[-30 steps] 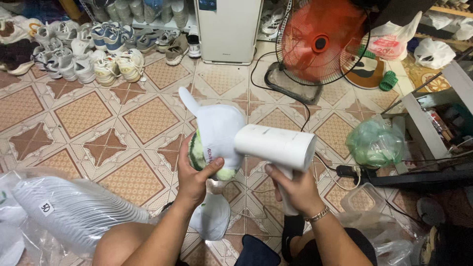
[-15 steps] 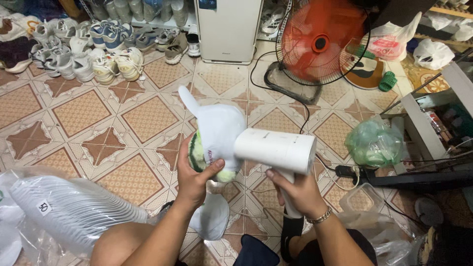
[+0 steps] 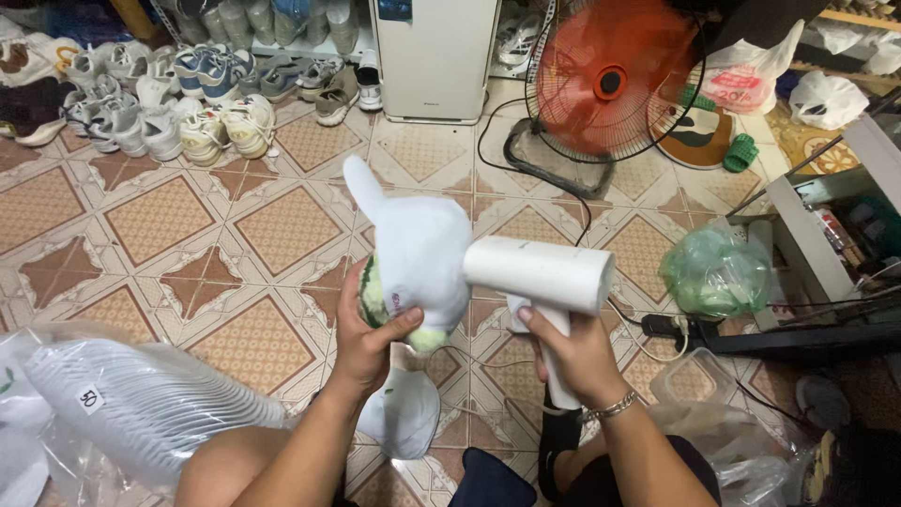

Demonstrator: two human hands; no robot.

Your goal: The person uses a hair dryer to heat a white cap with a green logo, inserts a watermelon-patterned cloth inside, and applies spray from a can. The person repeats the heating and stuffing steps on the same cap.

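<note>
The white cap sits over a green form, raised above the tiled floor, so my hair dryer blows straight onto it. My left hand clamps the cap's underside; my right hand is wrapped shut around the dryer's handle, just right of the cap.

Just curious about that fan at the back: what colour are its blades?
Orange-red blades on the fan, behind a dark wire guard; the head view shows it.

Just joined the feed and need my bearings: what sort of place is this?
Probably a small shoe-cleaning workshop in a home. Rows of sneakers line the tiled floor, the left hand holds a white shoe, and the right hand aims a white hair dryer at it.
</note>
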